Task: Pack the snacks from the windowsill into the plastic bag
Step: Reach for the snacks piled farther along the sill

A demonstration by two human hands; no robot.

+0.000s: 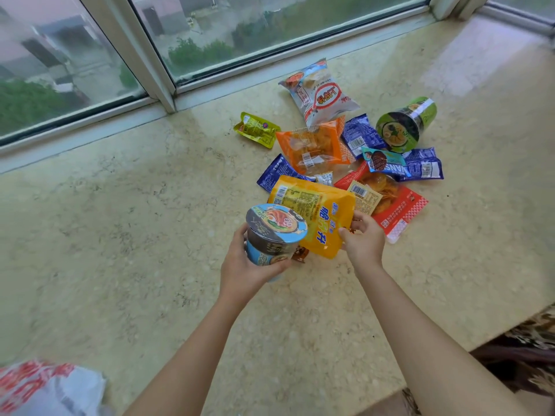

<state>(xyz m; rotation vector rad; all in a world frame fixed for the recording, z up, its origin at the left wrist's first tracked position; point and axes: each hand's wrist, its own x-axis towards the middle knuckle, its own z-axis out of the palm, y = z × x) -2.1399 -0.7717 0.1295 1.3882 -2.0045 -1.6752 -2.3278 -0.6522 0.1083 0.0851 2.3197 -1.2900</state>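
My left hand (pixel 244 267) grips a blue and grey noodle cup (pixel 274 234), held above the marble windowsill (pixel 120 235). My right hand (pixel 365 238) pinches the near edge of a large yellow snack bag (pixel 318 211), lifted off the sill. Behind them lies a pile of snacks: a red packet (pixel 396 211), an orange packet (pixel 312 145), several blue packets (pixel 423 166), a small yellow-green packet (pixel 258 130), a white chip bag (pixel 319 94) and a green noodle cup (pixel 404 124) on its side. The white and red plastic bag (pixel 45 388) lies at the bottom left corner.
Window glass and its frame (pixel 150 61) run along the far side of the sill. The sill's near edge (pixel 450 349) drops off at the lower right, with patterned fabric (pixel 528 349) below it.
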